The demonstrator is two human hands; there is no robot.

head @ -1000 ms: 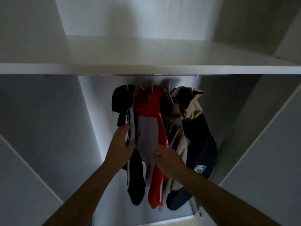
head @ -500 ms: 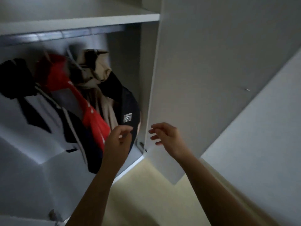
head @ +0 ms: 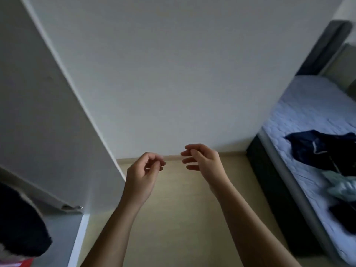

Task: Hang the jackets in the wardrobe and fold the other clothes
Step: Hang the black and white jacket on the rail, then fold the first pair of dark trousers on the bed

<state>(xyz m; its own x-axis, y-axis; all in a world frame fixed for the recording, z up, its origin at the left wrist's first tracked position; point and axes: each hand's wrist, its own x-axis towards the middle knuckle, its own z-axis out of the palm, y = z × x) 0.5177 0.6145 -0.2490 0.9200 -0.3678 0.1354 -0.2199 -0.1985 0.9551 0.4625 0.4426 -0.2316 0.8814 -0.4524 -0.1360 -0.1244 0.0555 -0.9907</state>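
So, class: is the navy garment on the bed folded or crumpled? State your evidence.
Crumpled, not folded. The navy garment lies in an uneven heap on the bed, with a pale cord trailing loose across it.

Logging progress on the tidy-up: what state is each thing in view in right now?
left hand: empty, fingers loosely curled
right hand: empty, fingers relaxed
wardrobe door: open
dark jacket: in the wardrobe, only partly in view
navy garment: crumpled on the bed, unfolded
pale green garment: crumpled on the bed, unfolded
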